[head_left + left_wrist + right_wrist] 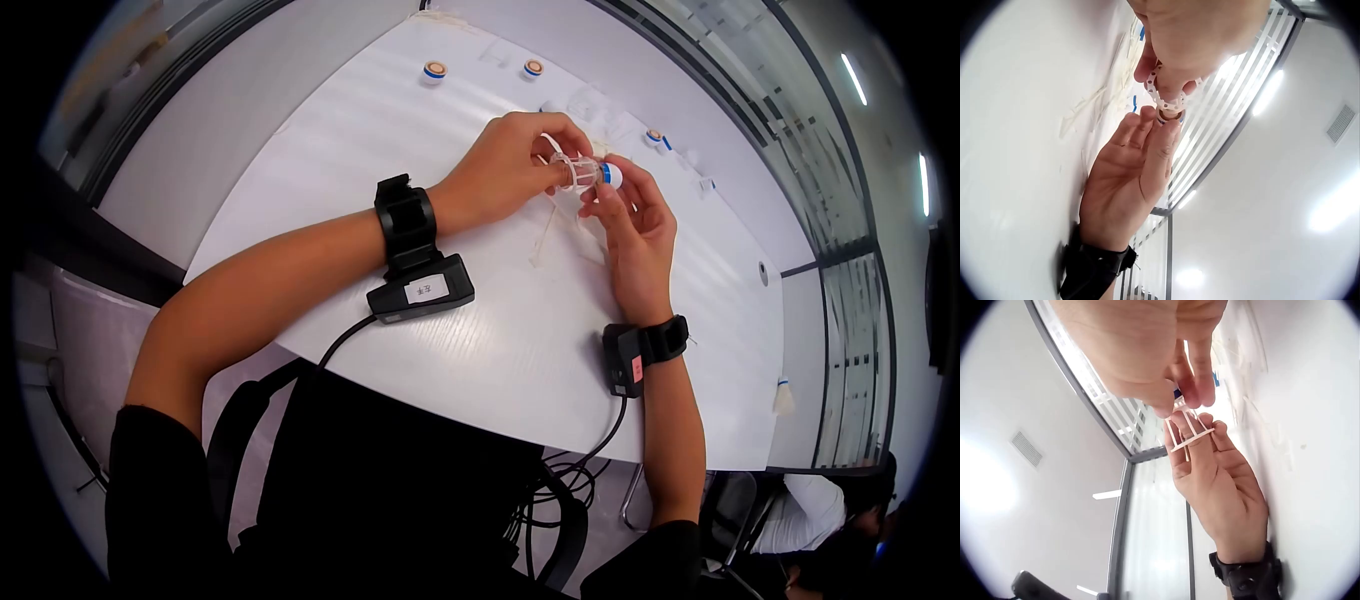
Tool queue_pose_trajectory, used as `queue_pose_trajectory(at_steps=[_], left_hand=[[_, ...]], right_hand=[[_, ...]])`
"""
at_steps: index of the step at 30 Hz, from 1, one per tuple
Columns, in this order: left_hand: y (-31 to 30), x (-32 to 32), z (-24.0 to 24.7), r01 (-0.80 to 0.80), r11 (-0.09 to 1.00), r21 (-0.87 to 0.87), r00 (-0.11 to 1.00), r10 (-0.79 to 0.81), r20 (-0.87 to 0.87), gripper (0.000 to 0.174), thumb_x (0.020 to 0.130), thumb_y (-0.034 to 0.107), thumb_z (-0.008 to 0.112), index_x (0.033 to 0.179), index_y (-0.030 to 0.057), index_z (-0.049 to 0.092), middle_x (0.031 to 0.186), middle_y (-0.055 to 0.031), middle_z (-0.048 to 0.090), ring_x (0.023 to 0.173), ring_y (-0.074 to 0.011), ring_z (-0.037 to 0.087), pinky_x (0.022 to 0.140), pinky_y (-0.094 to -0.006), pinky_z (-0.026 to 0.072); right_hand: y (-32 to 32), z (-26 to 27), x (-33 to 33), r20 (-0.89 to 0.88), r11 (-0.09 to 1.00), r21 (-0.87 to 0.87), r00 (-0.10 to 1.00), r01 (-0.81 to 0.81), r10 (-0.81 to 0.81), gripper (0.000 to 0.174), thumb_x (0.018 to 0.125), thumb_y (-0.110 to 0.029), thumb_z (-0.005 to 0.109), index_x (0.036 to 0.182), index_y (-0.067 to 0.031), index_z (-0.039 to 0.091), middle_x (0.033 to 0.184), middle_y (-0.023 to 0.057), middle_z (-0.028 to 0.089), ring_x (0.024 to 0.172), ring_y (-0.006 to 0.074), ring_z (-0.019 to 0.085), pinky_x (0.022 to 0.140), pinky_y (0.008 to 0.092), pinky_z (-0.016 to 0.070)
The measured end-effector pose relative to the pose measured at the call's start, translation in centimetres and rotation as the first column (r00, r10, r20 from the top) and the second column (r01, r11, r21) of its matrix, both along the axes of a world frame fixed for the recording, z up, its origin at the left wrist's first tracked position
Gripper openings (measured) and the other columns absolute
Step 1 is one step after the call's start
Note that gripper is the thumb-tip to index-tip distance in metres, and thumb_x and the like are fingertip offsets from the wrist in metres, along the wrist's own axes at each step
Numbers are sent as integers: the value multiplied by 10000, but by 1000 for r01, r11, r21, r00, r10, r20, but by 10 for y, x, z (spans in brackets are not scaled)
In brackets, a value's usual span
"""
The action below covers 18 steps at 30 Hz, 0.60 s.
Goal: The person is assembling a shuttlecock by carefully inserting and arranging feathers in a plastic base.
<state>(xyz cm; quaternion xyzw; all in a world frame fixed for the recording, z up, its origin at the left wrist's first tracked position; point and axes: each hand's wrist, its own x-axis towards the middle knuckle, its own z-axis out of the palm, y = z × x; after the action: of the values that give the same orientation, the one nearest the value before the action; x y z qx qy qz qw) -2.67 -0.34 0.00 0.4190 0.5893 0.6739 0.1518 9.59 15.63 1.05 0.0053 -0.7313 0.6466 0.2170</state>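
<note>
Up over the far part of the table, my left hand (515, 168) holds a white plastic shuttlecock skirt frame (578, 174), a cage of thin ribs with a ring at its wide end. One finger reaches inside the ring, as the left wrist view shows. My right hand (642, 235) pinches a white shuttlecock head with a blue band (612, 176) between thumb and fingers. Head and frame meet at the frame's narrow end. In the right wrist view the ribs (1192, 425) spread toward the left hand (1219, 487), and fingers mostly hide the head.
Several blue-banded shuttlecock heads stand farther back, one at the far left (433, 72) and another beside it (532, 68). Pale thin strips (540, 240) lie under the hands. A shuttlecock (783, 395) is at the right edge of the white table (480, 350). Cables trail from both wrist cameras.
</note>
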Motion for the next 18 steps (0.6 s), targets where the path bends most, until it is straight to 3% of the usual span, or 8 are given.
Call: queue_pose_trajectory(at_steps=[7, 16, 18], left_hand=[[-2, -1, 0, 19, 1000, 8, 999, -19, -32, 182, 933, 56, 688, 1100, -16, 677, 901, -47, 700, 824, -99, 657, 717, -256, 540], [-2, 0, 1, -78, 997, -22, 995, 77, -63, 169, 903, 94, 749, 1044, 8, 711, 899, -33, 711, 805, -91, 661, 668, -245, 529], [0, 0, 1, -102, 995, -8, 989, 100, -106, 187, 900, 96, 754, 1056, 2, 711, 918, -44, 721, 830, -99, 677, 692, -252, 547]], right_hand=[[-5, 3, 2, 20, 999, -29, 999, -25, 26, 392, 1013, -116, 651, 1368, 28, 572, 1132, 130, 702, 1016, 190, 696, 906, 348, 585], [-1, -1, 0, 16, 1000, -14, 1000, -14, 15, 440, 989, -99, 682, 1395, 32, 573, 1159, 144, 707, 986, 193, 715, 914, 337, 573], [1, -1, 0, 14, 998, 57, 1000, -11, 11, 440, 989, -87, 674, 1399, 33, 571, 1161, 143, 710, 989, 195, 714, 921, 338, 573]])
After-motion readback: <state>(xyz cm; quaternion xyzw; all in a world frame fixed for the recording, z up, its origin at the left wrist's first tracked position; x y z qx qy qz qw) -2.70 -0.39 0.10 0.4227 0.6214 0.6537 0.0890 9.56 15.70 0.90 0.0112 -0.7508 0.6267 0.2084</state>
